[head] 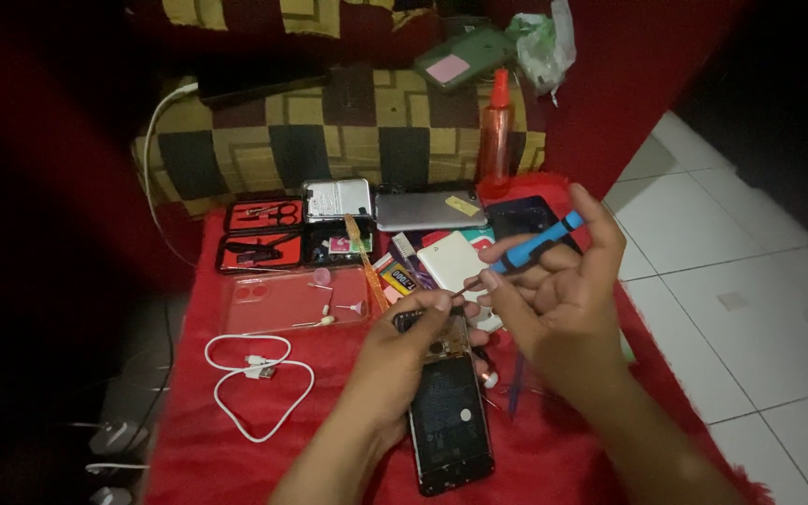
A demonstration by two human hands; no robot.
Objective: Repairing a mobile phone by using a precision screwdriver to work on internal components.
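An opened black phone (451, 421) lies back-up on a red fuzzy cloth (236, 458), its battery and board exposed. My left hand (402, 360) rests on the phone's upper left edge, fingertips pinched at its top end. My right hand (563, 299) hovers just above and to the right, gripping a blue-handled screwdriver (535, 245) whose thin tip points down-left toward the left fingertips.
A clear phone case (273, 301) with cotton swabs, a white cable (254, 374), an open red tool case (264, 234), a grey phone back (427, 210), small cards and packets, and an orange spray bottle (496, 131) lie beyond. A checkered cushion (348, 131) stands behind; white floor tiles (741, 281) at right.
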